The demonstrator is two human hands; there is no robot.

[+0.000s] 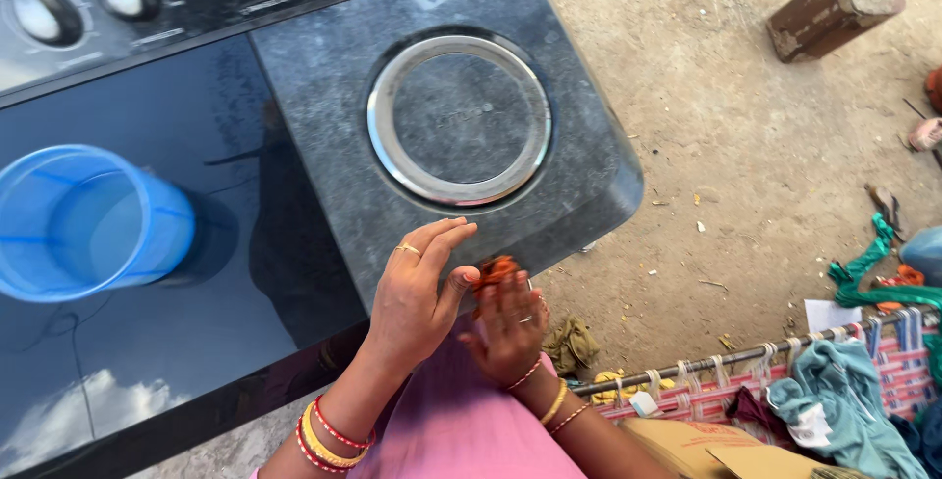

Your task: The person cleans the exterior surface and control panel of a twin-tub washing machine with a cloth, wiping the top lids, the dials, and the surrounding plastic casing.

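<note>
Two hands meet just in front of a dark washing machine (324,135) with a blue bucket (93,222) on its glossy lid. Clothes (844,400) lie on a woven cot (706,391) nearby. An orange scrap (496,270), mostly hidden and hard to identify, sits between left hand (412,292), fingers together, and right hand (510,327), loosely spread.

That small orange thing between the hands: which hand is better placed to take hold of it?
The right hand, probably. The small orange thing sits at its fingertips, palm turned up under it. The left hand only meets it with the thumb, its fingers stretched flat toward the washing machine's grey lid.
</note>
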